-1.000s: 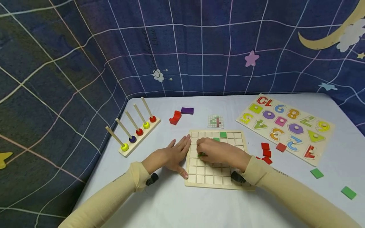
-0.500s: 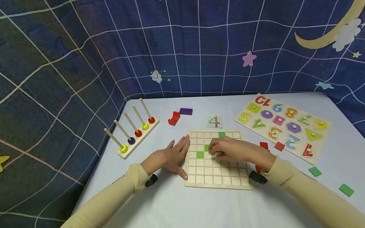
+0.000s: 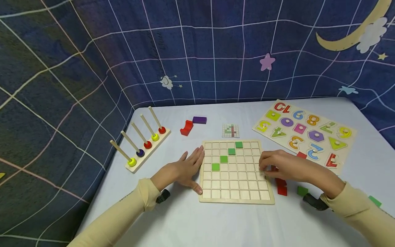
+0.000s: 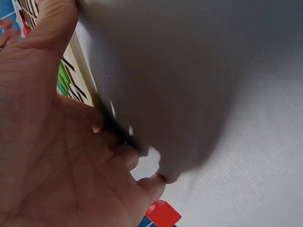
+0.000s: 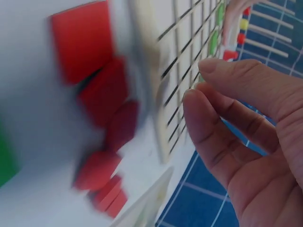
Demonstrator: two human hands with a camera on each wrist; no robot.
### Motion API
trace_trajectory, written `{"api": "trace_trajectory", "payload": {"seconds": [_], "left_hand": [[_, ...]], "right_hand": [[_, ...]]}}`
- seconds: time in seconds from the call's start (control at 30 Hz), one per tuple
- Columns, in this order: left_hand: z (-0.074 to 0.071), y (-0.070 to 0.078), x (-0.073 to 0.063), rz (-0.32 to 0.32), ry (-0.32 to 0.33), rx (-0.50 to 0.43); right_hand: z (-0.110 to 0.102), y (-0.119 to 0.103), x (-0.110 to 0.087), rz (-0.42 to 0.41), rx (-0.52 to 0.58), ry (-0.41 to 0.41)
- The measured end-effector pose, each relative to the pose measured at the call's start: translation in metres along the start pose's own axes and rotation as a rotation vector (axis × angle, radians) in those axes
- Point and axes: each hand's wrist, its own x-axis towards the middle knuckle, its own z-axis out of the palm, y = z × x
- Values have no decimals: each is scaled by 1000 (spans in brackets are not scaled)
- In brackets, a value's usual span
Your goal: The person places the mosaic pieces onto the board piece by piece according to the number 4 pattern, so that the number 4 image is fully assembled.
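A wooden grid board (image 3: 234, 185) lies in the middle of the table, with several green square tiles (image 3: 215, 166) set in a diagonal line. My left hand (image 3: 183, 171) rests spread along the board's left edge, its thumb at the lower corner. Over the right edge hovers my right hand (image 3: 288, 166), fingers loosely bent; the right wrist view shows nothing held between its fingertips (image 5: 191, 97). Beneath and beside it lie several red tiles (image 3: 281, 190), partly hidden by the hand in the head view. A green tile (image 3: 302, 190) lies under the right wrist.
A small pattern card (image 3: 230, 130) sits behind the board. To the left stands a peg stand (image 3: 148, 150) with coloured rings. Red (image 3: 186, 127) and purple (image 3: 199, 120) blocks lie at the back. A number puzzle board (image 3: 308, 130) occupies the back right, and another green tile (image 3: 375, 201) lies far right.
My right hand has let go of a green tile on the board and moved right, off the squares to the red tiles. My left hand has stayed in place.
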Motion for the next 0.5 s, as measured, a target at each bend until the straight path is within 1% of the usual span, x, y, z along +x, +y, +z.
{"api": "trace_trajectory", "payload": {"seconds": [0.1, 0.2, 0.33, 0.43, 0.5], "left_hand": [[4, -3, 4, 4, 1, -3], [8, -7, 9, 12, 4, -7], [7, -8, 11, 10, 9, -4], [6, -7, 9, 12, 14, -10], [5, -5, 6, 14, 17, -13]], "right_hand": [[-2, 5, -16, 15, -9, 13], [-4, 11, -32, 15, -46, 43], [-12, 21, -51, 71, -90, 36], [-19, 31, -71, 180, -107, -3], [-24, 39, -86, 263, -139, -17]]}}
